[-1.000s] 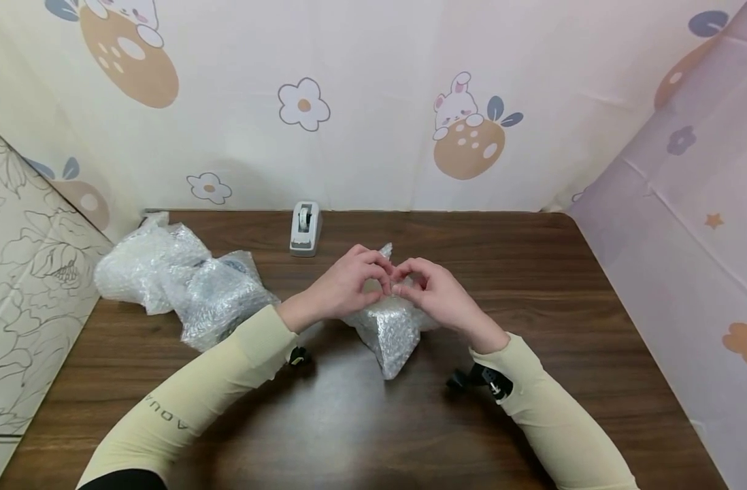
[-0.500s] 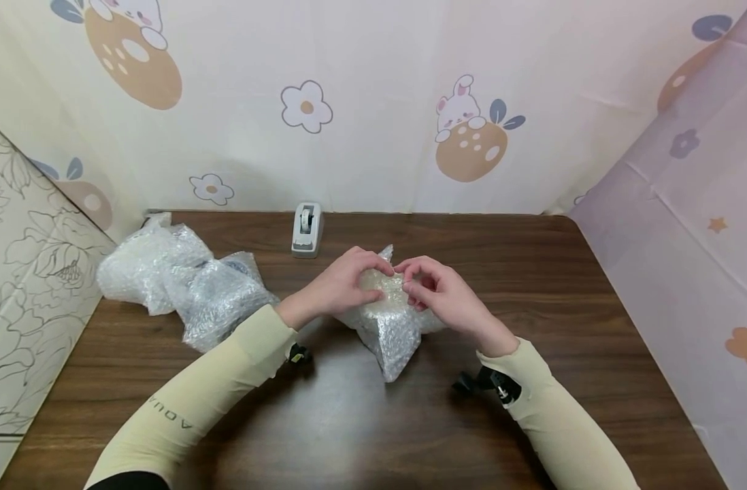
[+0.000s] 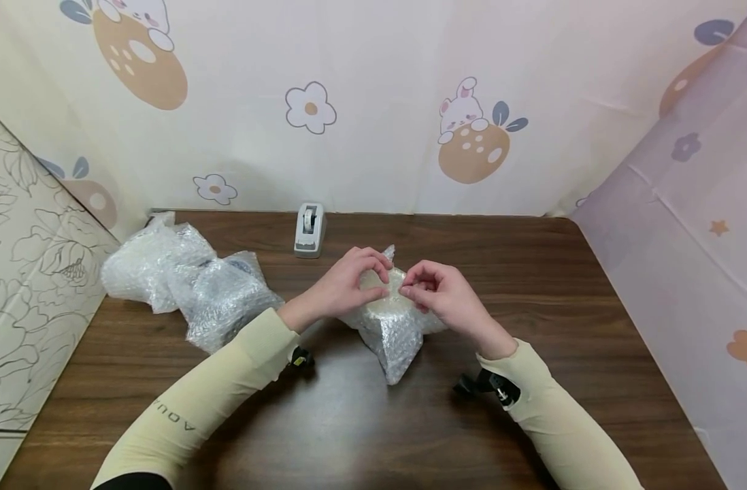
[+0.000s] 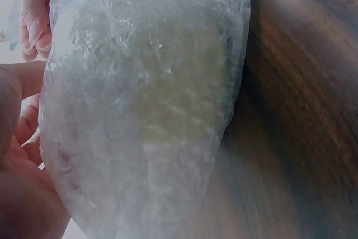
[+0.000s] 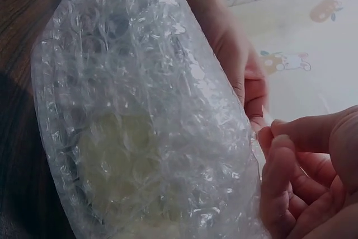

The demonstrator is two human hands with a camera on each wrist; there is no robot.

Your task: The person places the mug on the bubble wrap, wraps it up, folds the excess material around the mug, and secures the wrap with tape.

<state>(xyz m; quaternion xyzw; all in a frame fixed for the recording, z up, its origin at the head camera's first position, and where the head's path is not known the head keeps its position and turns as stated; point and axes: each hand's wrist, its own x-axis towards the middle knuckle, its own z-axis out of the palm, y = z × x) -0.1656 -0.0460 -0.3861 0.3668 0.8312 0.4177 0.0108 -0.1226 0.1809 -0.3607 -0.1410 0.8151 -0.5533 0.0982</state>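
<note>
A bubble-wrapped package [image 3: 393,333] lies on the table in front of me, its wrap ending in pointed corners. Through the plastic a pale yellowish shape [image 4: 182,82] shows, too blurred to name. My left hand [image 3: 343,282] rests on the package's left and top, thumb and index finger apart in a loose arch. Over the package's right side, my right hand [image 3: 443,292] pinches a small translucent strip [image 5: 266,117], which looks like clear tape, between thumb and index fingertip. Its other fingers are curled. The left wrist view shows the wrap [image 4: 112,110] beside my left-hand fingers.
A white tape dispenser [image 3: 309,231] stands at the back of the wooden table [image 3: 533,272]. To the left, more bubble-wrapped bundles [image 3: 226,292] lie close to my left forearm. A patterned curtain [image 3: 373,136] hangs behind the table's back edge.
My hands, fingertips together over the package a second ago, have parted. The right hand has drawn slightly right, pinching the strip; the left stays on the package. The head view has shifted a little.
</note>
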